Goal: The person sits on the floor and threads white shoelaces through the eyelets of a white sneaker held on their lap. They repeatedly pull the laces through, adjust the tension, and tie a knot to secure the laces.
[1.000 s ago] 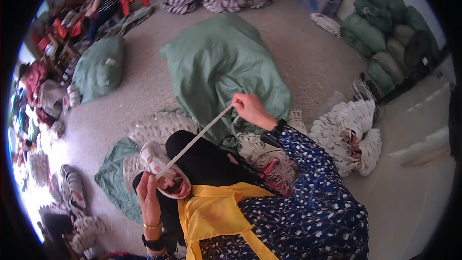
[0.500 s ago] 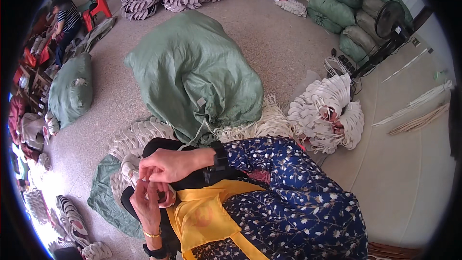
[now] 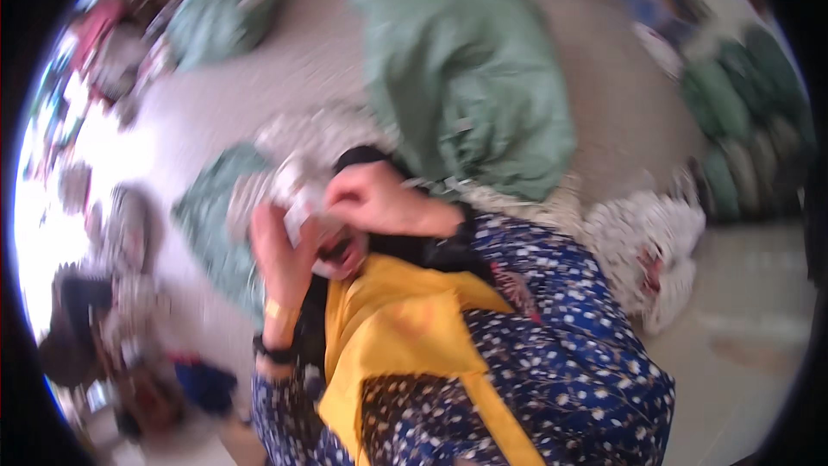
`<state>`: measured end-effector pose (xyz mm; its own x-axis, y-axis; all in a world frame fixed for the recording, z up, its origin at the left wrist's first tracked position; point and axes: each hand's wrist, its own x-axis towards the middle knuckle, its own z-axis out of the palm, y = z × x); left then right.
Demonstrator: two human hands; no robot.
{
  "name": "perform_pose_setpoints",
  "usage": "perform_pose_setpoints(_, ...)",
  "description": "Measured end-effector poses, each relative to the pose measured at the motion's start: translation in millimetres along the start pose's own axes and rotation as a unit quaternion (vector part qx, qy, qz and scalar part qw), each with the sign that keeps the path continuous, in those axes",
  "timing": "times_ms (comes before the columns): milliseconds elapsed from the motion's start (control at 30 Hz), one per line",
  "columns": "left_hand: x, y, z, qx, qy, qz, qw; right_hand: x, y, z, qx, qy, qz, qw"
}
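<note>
A white shoe (image 3: 343,261) with a dark, pinkish opening rests at my lap, and motion blurs its details. My left hand (image 3: 283,250) is beside the shoe's left side, fingers curled in toward the thumb. Over the upper part of the shoe is my right hand (image 3: 375,198), its fingertips pinched together. Whatever thin thing either hand holds is too smeared to make out. More pale shoes (image 3: 323,131) are piled just beyond my hands. A yellow apron (image 3: 388,328) covers my lap below the shoe.
A large green sack (image 3: 466,69) stands ahead, with another green sack (image 3: 228,13) at the far left. White shoe parts (image 3: 642,237) are heaped to the right. Green sacks (image 3: 733,112) stack at the far right. A green sheet (image 3: 220,224) lies left of my hands.
The view has swung left, so the surroundings sit further right. My hands, close together before, are now farther apart, the right one higher over the shoe.
</note>
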<state>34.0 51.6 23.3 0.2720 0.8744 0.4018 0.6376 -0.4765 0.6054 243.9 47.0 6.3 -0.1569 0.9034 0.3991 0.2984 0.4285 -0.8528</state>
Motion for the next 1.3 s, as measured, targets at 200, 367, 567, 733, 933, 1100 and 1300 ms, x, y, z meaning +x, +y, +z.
perform_pose_setpoints(200,-19.0,-29.5,13.0,-0.012,-0.024,-0.039,0.999,-18.3,-1.0,8.7,-0.060,-0.053,0.002,0.997)
perform_pose_setpoints(367,-28.7,-31.6,12.1,-0.024,-0.020,-0.075,0.997,-22.4,-0.4,13.7,-0.069,-0.079,0.023,0.994)
perform_pose_setpoints(567,-37.6,-23.7,10.6,-0.045,-0.019,-0.078,0.996,-27.1,-7.3,13.7,-0.125,-0.080,-0.031,0.988)
perform_pose_setpoints(733,-47.6,-21.0,8.8,-0.021,-0.002,-0.053,0.998,-32.9,-15.3,16.3,-0.111,-0.090,-0.009,0.990)
perform_pose_setpoints(933,-53.8,-17.2,6.5,-0.026,0.006,-0.048,0.998,-38.7,-18.8,17.1,-0.123,-0.101,-0.019,0.987)
perform_pose_setpoints(1100,-50.9,-18.5,5.0,-0.037,0.037,-0.045,0.998,-38.1,-17.6,18.1,-0.080,-0.073,0.040,0.993)
perform_pose_setpoints(1300,-36.0,-27.8,5.5,-0.076,0.040,-0.077,0.993,-12.1,-16.3,21.1,-0.036,-0.004,0.144,0.989)
